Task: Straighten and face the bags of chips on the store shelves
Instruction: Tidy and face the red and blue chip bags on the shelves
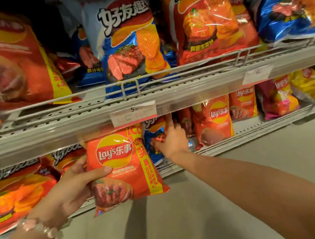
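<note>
Orange foil fills the middle of the shot: the left hand (75, 181) has an orange Lay's bag (123, 169) out in front of the lower shelf (253, 129), fingers wrapped round its left edge and thumb laid across the front. It hangs upright, long axis near vertical with a slight lean, logo facing out, clear of the shelf. Over to the right, the right hand (172, 140) is in among the stock, pressed against a blue bag (152, 139) standing on that shelf, index finger pointing up towards the price rail (132, 113). Its other digits are hidden behind the hand, so I cannot tell whether that grip is clamped on the blue bag or merely pushing it. The relation that matters: the slot for the orange bag looks to lie behind and just right of it, between the left-hand rows and that blue bag. The left hand is the nearer one and carries the load; my read is the right is clearing room so the bag goes back square.
</note>
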The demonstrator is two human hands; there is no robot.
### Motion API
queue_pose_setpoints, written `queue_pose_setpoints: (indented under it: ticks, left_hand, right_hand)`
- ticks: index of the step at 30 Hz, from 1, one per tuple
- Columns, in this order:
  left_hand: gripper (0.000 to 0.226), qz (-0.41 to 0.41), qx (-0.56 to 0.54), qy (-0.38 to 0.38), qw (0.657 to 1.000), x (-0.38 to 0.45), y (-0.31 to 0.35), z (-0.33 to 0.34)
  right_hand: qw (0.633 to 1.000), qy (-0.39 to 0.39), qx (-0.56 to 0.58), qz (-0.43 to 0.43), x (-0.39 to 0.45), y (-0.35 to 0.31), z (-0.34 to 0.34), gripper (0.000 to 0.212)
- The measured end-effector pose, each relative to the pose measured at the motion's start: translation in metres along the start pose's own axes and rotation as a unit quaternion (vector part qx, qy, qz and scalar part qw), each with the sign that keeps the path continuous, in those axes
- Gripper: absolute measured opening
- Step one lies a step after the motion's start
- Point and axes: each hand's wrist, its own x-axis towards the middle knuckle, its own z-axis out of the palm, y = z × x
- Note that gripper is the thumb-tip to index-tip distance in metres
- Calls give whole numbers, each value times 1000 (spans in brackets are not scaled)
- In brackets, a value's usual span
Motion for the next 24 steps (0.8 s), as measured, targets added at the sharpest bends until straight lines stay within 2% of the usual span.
queue_pose_setpoints:
  ticks: [4, 6, 8, 10, 12, 15, 17, 18, 22, 24]
  left_hand:
    - [85, -8, -24, 42, 999, -13, -17, 10]
    - [98, -9, -28, 68, 997, -16, -25, 17]
    - [92, -7, -25, 95, 995, -11, -29, 25]
    - [76, -3, -32, 117, 993, -5, -30, 36]
    - [71, -6, -38, 130, 991, -1, -29, 49]
    - [73, -22, -38, 129, 991, -2, -28, 72]
    - [81, -33, -43, 124, 991, 0, -32, 91]
    - [88, -38, -42, 116, 992, 2, -36, 102]
    - [86, -47, -21, 80, 995, 20, -51, 146]
    - [87, -52, -6, 68, 996, 30, -50, 166]
  right_hand:
    - [999, -38, 21, 24, -2, 21, 9, 97]
    - [998, -58, 26, 15, -1, 28, 8, 99]
    - [993, -98, 63, 13, 8, 32, 5, 99]
    - [981, -144, 129, 19, 13, 35, -3, 88]
    - [966, -167, 197, 33, 10, 36, -21, 74]
    - [933, -192, 305, 21, -8, 38, -58, 60]
    - [904, -222, 364, -26, -24, 45, -77, 53]
    - [902, -234, 360, -53, -29, 51, -82, 52]
    - [938, -220, 258, -70, -29, 80, -83, 101]
    - [949, -179, 254, -59, -28, 91, -93, 107]
